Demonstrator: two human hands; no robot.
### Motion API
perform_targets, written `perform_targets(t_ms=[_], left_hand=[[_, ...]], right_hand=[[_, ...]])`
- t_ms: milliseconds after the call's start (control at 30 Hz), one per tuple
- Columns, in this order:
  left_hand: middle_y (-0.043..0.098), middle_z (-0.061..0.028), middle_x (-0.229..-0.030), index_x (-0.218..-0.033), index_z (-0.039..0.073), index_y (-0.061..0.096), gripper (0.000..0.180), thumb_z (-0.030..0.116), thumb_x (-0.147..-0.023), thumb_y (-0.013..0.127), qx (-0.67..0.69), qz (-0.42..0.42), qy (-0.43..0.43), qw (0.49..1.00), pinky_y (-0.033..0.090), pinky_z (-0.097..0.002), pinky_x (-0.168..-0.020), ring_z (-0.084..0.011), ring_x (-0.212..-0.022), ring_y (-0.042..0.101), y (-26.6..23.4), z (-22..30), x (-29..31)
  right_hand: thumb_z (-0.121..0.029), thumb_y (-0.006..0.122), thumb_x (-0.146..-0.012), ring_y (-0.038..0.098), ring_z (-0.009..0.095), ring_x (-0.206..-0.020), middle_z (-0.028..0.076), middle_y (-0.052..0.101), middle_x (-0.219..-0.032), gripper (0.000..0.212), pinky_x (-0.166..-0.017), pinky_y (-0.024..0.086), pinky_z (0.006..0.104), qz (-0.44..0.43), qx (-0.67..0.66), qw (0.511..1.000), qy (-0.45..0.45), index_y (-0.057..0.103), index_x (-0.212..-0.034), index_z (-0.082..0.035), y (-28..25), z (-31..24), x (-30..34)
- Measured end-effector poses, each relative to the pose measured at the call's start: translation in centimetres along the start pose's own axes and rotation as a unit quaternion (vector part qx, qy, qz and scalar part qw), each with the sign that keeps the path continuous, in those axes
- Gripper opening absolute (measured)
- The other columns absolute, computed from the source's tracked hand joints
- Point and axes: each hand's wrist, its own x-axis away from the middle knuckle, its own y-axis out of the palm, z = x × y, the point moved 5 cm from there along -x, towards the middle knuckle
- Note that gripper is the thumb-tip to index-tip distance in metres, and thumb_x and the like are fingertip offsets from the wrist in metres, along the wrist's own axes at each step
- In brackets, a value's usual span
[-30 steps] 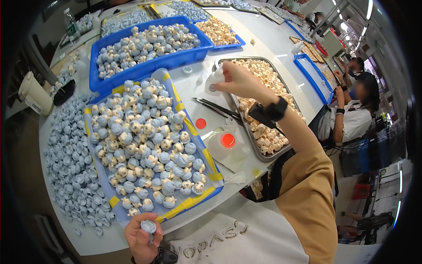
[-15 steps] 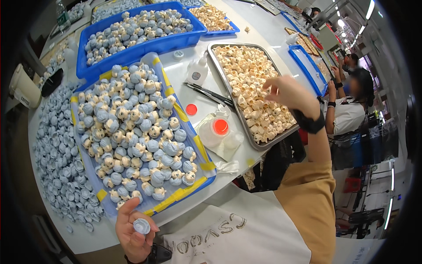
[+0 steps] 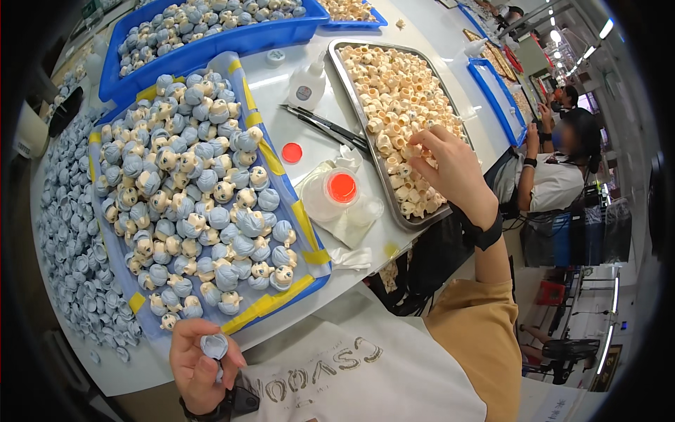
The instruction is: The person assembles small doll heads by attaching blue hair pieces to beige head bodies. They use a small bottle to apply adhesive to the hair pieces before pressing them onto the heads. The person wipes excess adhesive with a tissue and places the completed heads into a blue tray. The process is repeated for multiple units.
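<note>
Near the table's front edge, my left hand is closed on a hollow light-blue doll hair piece, its open side up. Another bit of light blue shows lower by the fingers; what it is I cannot make out. My right hand reaches over a metal tray heaped with hollow cream doll face pieces. Its thumb and forefinger are apart above the pieces, with nothing seen between them. Left of centre, joined doll heads with blue hair fill a lined blue tray edged with yellow tape.
Loose blue hair pieces cover the table's left side. Between the trays are a jar with red contents, a red lid, black tweezers and a white squeeze bottle. Behind stands a blue bin of heads. Another person sits at right.
My right hand has come down and nearer over the face pieces. The left hand has turned the hair piece slightly. The whole view has shifted a little.
</note>
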Motion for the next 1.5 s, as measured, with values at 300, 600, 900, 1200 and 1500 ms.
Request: perform_targets(t_ms=[300, 600, 900, 1200, 1500], left_hand=[[0.058, -0.0178, -0.075, -0.105, -0.001, 0.042, 0.044, 0.034, -0.083, 0.058, 0.007, -0.010, -0.035, 0.999, 0.033, -0.0190, -0.041, -0.0085, -0.042, 0.040, 0.2, -0.5, -0.4], [0.045, -0.0093, -0.090, -0.107, 0.000, 0.041, 0.044, 0.035, -0.085, 0.058, -0.040, -0.156, -0.097, 0.982, 0.036, -0.0194, -0.054, -0.0084, -0.061, 0.042, 2.4, -1.1, -0.4], [0.044, -0.0083, -0.079, -0.099, 0.001, 0.045, 0.031, 0.025, -0.085, 0.058, -0.160, -0.220, 0.042, 0.961, 0.035, -0.0283, -0.060, -0.0176, -0.064, 0.041, 4.3, 0.4, -0.6], [0.046, -0.0117, -0.078, -0.093, -0.003, 0.051, 0.023, 0.018, -0.084, 0.057, -0.182, -0.246, 0.064, 0.950, 0.036, -0.0300, -0.055, -0.0230, -0.064, 0.044, 4.0, 0.1, -1.1], [0.049, -0.0100, -0.079, -0.090, 0.001, 0.053, 0.013, 0.005, -0.078, 0.055, -0.205, -0.278, 0.075, 0.935, 0.038, -0.0280, -0.059, -0.0203, -0.067, 0.046, 3.6, 0.2, -1.4]], right_hand=[[-0.011, 0.060, -0.077, 0.055, 0.026, -0.068, 0.009, 0.054, -0.075, 0.009, -0.060, 0.044, 0.0342, 0.025, -0.059, 0.997, -0.043, 0.058, -0.077, -0.002, -0.3, 1.1, 0.2], [0.000, 0.062, -0.063, 0.057, 0.020, -0.062, 0.009, 0.058, -0.074, 0.017, -0.053, 0.044, 0.0300, 0.134, -0.388, 0.884, -0.223, 0.062, -0.080, -0.003, -6.0, -11.7, 4.8], [-0.002, 0.067, -0.068, 0.053, 0.019, -0.059, 0.009, 0.057, -0.075, 0.015, -0.051, 0.041, 0.0279, 0.021, -0.591, 0.776, -0.218, 0.063, -0.082, 0.000, -0.3, -19.6, 5.3], [0.003, 0.056, -0.071, 0.060, 0.023, -0.066, 0.016, 0.061, -0.089, 0.022, -0.055, 0.048, 0.0278, 0.078, -0.535, 0.788, -0.295, 0.064, -0.091, 0.005, -1.4, -20.8, 5.6], [0.001, 0.064, -0.069, 0.060, 0.023, -0.072, 0.016, 0.062, -0.086, 0.021, -0.061, 0.049, 0.0287, -0.009, -0.528, 0.800, -0.285, 0.064, -0.089, 0.006, -1.8, -18.9, 4.5]])
